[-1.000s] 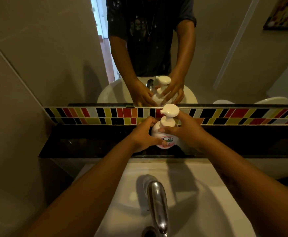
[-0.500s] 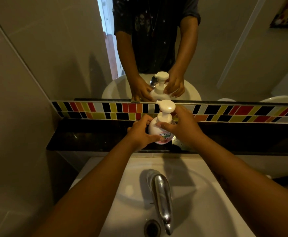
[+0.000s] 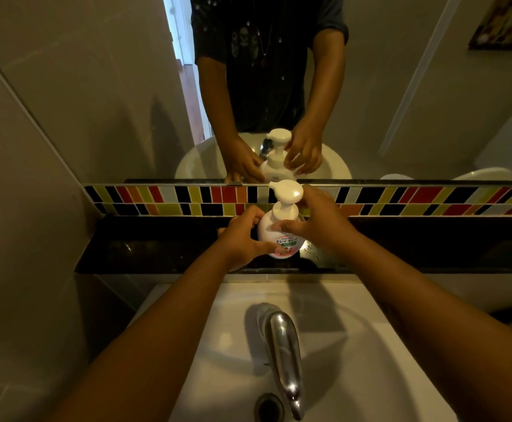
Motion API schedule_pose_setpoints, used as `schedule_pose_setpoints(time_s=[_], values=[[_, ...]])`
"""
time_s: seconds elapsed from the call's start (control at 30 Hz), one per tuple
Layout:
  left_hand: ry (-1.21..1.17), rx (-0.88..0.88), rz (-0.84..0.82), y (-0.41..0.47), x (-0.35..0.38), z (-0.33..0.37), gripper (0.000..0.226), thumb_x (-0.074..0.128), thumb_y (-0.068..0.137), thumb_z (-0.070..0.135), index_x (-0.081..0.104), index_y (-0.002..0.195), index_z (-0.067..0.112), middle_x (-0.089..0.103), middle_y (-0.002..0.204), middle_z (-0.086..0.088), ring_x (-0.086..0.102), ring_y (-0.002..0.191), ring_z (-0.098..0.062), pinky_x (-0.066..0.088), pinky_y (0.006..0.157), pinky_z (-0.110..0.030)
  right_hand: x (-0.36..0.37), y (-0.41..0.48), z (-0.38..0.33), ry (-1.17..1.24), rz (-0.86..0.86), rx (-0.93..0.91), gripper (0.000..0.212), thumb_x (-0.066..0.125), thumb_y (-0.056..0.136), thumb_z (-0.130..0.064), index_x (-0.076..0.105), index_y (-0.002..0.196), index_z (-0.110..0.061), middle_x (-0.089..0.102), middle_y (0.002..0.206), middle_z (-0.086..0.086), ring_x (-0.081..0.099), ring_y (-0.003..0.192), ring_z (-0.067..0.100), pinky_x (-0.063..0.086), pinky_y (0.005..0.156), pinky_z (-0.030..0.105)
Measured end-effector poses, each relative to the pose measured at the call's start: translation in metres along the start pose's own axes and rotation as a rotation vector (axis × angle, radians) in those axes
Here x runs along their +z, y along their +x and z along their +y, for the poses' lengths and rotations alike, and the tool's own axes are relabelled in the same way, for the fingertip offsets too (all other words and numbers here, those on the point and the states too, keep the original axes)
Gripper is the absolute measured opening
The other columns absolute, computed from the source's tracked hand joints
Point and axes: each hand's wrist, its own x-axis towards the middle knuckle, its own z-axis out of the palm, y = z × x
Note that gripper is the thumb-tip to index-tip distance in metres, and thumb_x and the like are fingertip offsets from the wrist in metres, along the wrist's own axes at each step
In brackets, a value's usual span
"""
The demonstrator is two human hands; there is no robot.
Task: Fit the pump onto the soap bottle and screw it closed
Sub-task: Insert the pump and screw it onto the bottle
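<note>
A white soap bottle [image 3: 281, 239] with a pink and green label stands upright on the dark ledge [image 3: 157, 248] behind the sink. Its white pump [image 3: 288, 194] sits on the neck, nozzle pointing left. My left hand [image 3: 242, 237] wraps the left side of the bottle's body. My right hand [image 3: 320, 222] comes in from the right, thumb across the front of the pump's collar and fingers curled behind it. The joint between collar and neck is hidden by my fingers. The mirror shows the same hold from behind.
A mirror [image 3: 96, 86] rises above a strip of coloured tiles [image 3: 416, 199]. Below the ledge lies a white sink [image 3: 370, 345] with a chrome faucet [image 3: 285, 348] and a drain [image 3: 268, 406]. A grey wall closes in on the left.
My right hand has shifted its hold around the pump's collar. The left hand keeps its grip, and the bottle stays at the same spot on the ledge.
</note>
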Motion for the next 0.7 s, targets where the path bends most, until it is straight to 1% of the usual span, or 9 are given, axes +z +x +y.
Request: schedule_pose_setpoints(time_s=[0.1,0.17,0.23,0.33,0.4,0.47,0.57,0.63,0.7], values=[[0.002,-0.003,-0.006,0.0,0.0,-0.002,0.055,0.088,0.076,0.03,0.051,0.118,0.031,0.061,0.13,0.004,0.057,0.123,-0.023,0.05,0.105,-0.05,0.005,-0.001,0.002,-0.019,0.026,0.003,0.08,0.082,0.061,-0.042,0.044,0.128,-0.02,0.053,0.131,0.008,0.047,0.125,0.029,0.044,0.1,0.054],[0.017,-0.013,-0.005,0.0,-0.001,-0.001,0.057,0.089,0.072,0.037,0.05,0.114,0.038,0.061,0.131,0.004,0.056,0.125,-0.025,0.049,0.106,-0.053,0.004,-0.002,0.004,0.028,-0.02,0.002,0.082,0.081,0.065,-0.038,0.039,0.134,-0.025,0.05,0.136,0.007,0.045,0.128,0.029,0.044,0.101,0.054],[0.016,-0.025,-0.012,0.0,-0.001,-0.001,0.06,0.088,0.061,0.049,0.048,0.107,0.049,0.06,0.132,0.004,0.054,0.126,-0.028,0.049,0.105,-0.057,0.002,-0.005,0.007,0.075,-0.06,-0.011,0.074,0.075,0.074,-0.031,0.039,0.138,-0.028,0.049,0.14,0.006,0.045,0.129,0.027,0.043,0.103,0.05],[-0.002,-0.034,-0.025,0.003,0.001,-0.006,0.061,0.081,0.048,0.061,0.046,0.099,0.058,0.058,0.133,0.005,0.053,0.127,-0.029,0.051,0.103,-0.057,0.0,-0.011,0.009,0.148,-0.038,-0.006,0.061,0.069,0.08,-0.024,0.044,0.137,-0.023,0.052,0.139,0.007,0.048,0.128,0.026,0.044,0.101,0.044],[0.004,-0.02,-0.026,0.001,0.0,-0.004,0.064,0.08,0.048,0.062,0.047,0.102,0.055,0.058,0.134,0.004,0.053,0.127,-0.029,0.051,0.104,-0.057,0.001,-0.014,0.009,0.182,0.014,0.01,0.06,0.072,0.078,-0.023,0.048,0.133,-0.02,0.054,0.136,0.007,0.049,0.125,0.025,0.045,0.101,0.044],[0.021,-0.008,-0.018,0.0,0.0,-0.002,0.063,0.086,0.06,0.051,0.049,0.11,0.046,0.058,0.134,0.002,0.054,0.127,-0.028,0.05,0.105,-0.056,0.003,-0.016,0.01,0.168,0.082,0.015,0.054,0.075,0.074,-0.024,0.053,0.123,-0.018,0.057,0.128,0.006,0.051,0.121,0.025,0.047,0.099,0.046],[0.015,-0.005,-0.008,0.001,0.0,-0.005,0.06,0.088,0.071,0.038,0.049,0.116,0.04,0.058,0.135,0.001,0.055,0.127,-0.027,0.05,0.106,-0.057,0.004,-0.016,0.01,0.11,0.132,0.022,0.047,0.079,0.07,-0.027,0.052,0.107,-0.019,0.057,0.121,0.006,0.052,0.114,0.023,0.048,0.093,0.039],[0.018,-0.012,-0.009,0.001,0.0,-0.005,0.06,0.088,0.067,0.043,0.048,0.112,0.044,0.058,0.135,0.003,0.055,0.127,-0.027,0.05,0.105,-0.057,0.002,-0.014,0.01,0.126,0.123,0.037,0.051,0.079,0.07,-0.028,0.049,0.11,-0.02,0.055,0.124,0.006,0.052,0.115,0.023,0.049,0.092,0.037],[0.018,-0.019,-0.012,0.002,0.0,-0.005,0.063,0.084,0.057,0.054,0.047,0.108,0.049,0.058,0.135,0.004,0.054,0.127,-0.028,0.05,0.105,-0.057,-0.002,-0.012,0.008,0.155,0.065,0.035,0.06,0.077,0.072,-0.028,0.044,0.123,-0.024,0.051,0.135,0.005,0.048,0.124,0.024,0.046,0.098,0.042]])
